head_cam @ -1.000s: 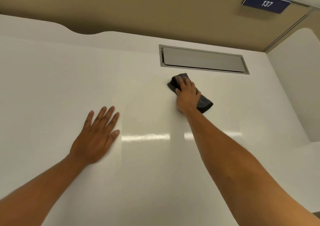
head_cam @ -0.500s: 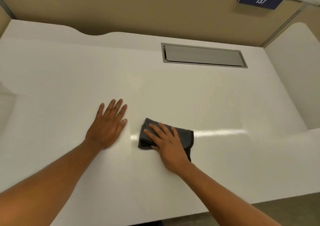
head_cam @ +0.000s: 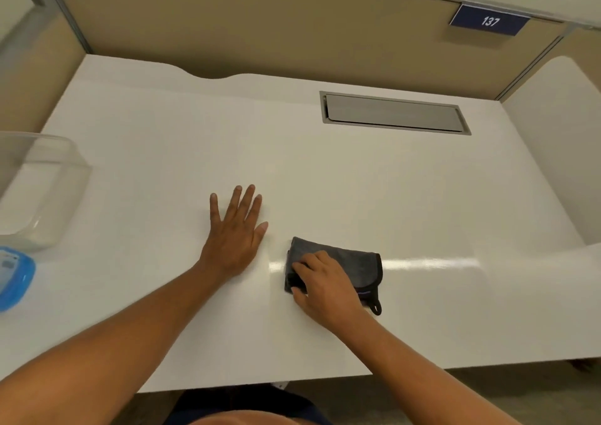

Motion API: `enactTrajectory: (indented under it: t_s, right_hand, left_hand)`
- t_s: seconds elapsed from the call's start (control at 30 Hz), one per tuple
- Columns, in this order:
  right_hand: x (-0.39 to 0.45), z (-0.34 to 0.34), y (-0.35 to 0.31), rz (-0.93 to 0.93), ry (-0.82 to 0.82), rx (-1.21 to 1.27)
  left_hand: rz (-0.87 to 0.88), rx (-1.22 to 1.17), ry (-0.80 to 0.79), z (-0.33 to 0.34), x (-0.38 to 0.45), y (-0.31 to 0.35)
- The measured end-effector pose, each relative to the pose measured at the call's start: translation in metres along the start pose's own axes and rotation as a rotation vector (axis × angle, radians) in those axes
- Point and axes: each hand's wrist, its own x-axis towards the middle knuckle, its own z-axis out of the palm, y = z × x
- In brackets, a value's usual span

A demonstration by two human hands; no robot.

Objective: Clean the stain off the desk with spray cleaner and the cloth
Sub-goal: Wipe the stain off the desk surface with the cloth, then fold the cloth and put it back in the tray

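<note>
A folded dark grey cloth (head_cam: 351, 263) lies flat on the white desk (head_cam: 325, 180), a little right of centre and near the front edge. My right hand (head_cam: 322, 286) rests on the cloth's left part with the fingers curled around its left edge. Flat on the desk just left of the cloth, my left hand (head_cam: 235, 232) has its fingers spread and holds nothing. No stain shows on the desk surface. No spray bottle is clearly in view.
A clear plastic container (head_cam: 35, 190) stands at the desk's left edge, with a blue-rimmed object (head_cam: 13, 275) in front of it. A grey cable hatch (head_cam: 393, 112) is set into the desk at the back right. Tan partition walls (head_cam: 260, 28) enclose the desk.
My right hand drew the cloth from beside the cable hatch back to the desk's front, next to my left hand. Its fingers have curled around the cloth's left edge. The view tilted down.
</note>
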Motion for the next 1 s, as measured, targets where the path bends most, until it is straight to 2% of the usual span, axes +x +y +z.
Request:
enactTrajectory:
  t_s: [0.17,0.37,0.47,0.57,0.7,0.8,0.9,1.0]
  right_hand:
    - [0.012,-0.004,-0.001,-0.04,-0.051,-0.055]
    - [0.018,-0.035,0.004,0.104,0.013,0.236]
    - [0.019,-0.075,0.009,0.182,0.036,0.508]
    - [0.029,-0.116,0.017,0.167,-0.052,0.852]
    - [0.051,-0.15,0.016,0.056,-0.233,1.325]
    - [0.069,-0.162,0.0,0.007,-0.323,1.654]
    - [0.09,-0.164,-0.017,-0.003,-0.38,1.913]
    - [0.113,-0.159,-0.036,0.004,-0.385,2.048]
  left_hand:
    - [-0.005,-0.194,-0.009,-0.007,-0.061,0.019]
    - [-0.108,-0.637,-0.044,-0.031,-0.102,0.011]
    - [-0.073,-0.681,-0.151,-0.045,-0.103,0.0]
    - [-0.059,-0.731,-0.219,-0.058,-0.093,-0.008]
    - [-0.204,-1.187,-0.385,-0.085,-0.073,-0.011]
    - [-0.165,-1.59,-0.508,-0.105,-0.071,-0.03]
    - [-0.099,-1.71,-0.543,-0.119,-0.08,-0.054]
    - [-0.085,-1.78,-0.506,-0.125,-0.093,-0.084]
